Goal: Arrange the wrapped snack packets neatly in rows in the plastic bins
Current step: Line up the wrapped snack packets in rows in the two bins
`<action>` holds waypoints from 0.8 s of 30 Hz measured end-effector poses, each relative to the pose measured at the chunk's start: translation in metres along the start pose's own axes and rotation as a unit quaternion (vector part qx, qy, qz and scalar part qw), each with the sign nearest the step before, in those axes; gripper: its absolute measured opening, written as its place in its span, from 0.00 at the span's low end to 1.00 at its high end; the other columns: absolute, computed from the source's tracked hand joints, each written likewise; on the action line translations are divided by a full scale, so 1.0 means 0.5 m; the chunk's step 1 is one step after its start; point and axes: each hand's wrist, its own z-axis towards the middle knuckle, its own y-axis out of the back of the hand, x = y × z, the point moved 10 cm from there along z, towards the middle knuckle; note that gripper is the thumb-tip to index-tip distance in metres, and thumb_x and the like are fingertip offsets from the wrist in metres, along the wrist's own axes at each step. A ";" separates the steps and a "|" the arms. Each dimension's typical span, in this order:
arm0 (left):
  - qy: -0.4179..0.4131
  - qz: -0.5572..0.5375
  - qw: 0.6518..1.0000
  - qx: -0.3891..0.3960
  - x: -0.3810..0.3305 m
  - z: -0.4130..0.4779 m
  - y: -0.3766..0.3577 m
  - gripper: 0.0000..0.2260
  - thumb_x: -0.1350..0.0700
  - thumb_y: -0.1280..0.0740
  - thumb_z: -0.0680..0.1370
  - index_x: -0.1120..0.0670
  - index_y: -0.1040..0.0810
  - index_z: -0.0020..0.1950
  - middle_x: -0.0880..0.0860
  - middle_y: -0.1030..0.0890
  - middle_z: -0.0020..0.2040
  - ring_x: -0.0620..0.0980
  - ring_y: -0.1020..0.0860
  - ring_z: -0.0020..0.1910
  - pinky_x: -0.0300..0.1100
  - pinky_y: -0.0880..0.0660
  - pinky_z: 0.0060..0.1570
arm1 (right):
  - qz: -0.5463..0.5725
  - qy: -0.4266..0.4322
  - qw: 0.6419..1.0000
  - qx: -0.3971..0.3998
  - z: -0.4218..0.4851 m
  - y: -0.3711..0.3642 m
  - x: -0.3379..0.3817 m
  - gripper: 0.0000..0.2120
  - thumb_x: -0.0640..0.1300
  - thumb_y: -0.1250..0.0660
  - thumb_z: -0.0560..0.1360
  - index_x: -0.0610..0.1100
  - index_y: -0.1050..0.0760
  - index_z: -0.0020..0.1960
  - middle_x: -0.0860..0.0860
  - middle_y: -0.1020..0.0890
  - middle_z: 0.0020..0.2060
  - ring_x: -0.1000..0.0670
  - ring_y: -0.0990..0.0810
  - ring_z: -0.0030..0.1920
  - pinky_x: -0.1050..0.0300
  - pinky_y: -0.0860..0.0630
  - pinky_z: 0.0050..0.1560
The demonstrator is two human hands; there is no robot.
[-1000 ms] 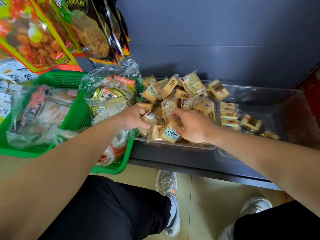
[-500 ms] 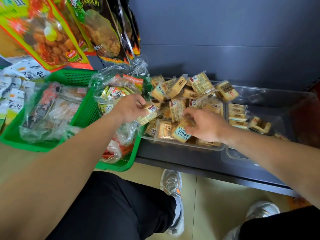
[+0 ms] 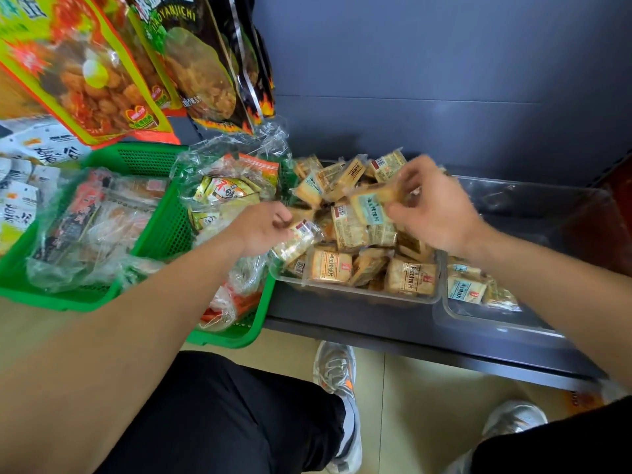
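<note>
Left hand (image 3: 261,229): grips a clear-wrapped packet (image 3: 298,240) over the clear bin's (image 3: 355,295) left edge.
Right hand (image 3: 436,208): pinches a blue-labelled packet (image 3: 371,209), raised above the heaped packets (image 3: 345,230).

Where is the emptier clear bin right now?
The emptier clear bin sits right of centre in the head view, on the dark shelf, beside the heaped clear bin.

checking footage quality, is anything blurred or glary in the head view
Head view: the right hand and its pinched packet are motion-blurred; hanging bags top left smear and bend with the wide lens; glare streaks the clear wrap; binned packets read sharp.
</note>
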 end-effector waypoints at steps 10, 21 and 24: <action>0.024 -0.072 0.989 -0.125 -0.013 0.039 0.063 0.07 0.54 0.30 0.80 0.53 0.19 0.57 0.49 0.18 0.54 0.47 0.21 0.47 0.35 0.30 0.43 | 0.028 -0.006 0.998 -0.048 0.033 0.048 -0.022 0.13 0.47 0.30 0.79 0.54 0.28 0.62 0.57 0.21 0.46 0.50 0.18 0.43 0.48 0.19 0.47; 0.082 -0.137 0.976 -0.145 -0.021 0.150 0.047 0.10 0.54 0.27 0.78 0.52 0.21 0.58 0.52 0.18 0.45 0.46 0.21 0.39 0.37 0.28 0.35 | -0.045 0.035 0.998 -0.013 0.173 -0.029 0.002 0.14 0.51 0.32 0.80 0.54 0.29 0.63 0.58 0.20 0.42 0.52 0.19 0.41 0.50 0.20 0.46; 0.064 -0.177 0.963 -0.195 -0.006 0.118 0.095 0.09 0.58 0.26 0.75 0.51 0.21 0.52 0.51 0.17 0.44 0.51 0.19 0.41 0.44 0.22 0.42 | -0.057 0.031 0.998 -0.001 0.174 -0.039 -0.009 0.14 0.50 0.31 0.79 0.55 0.29 0.63 0.59 0.21 0.39 0.52 0.19 0.38 0.52 0.21 0.41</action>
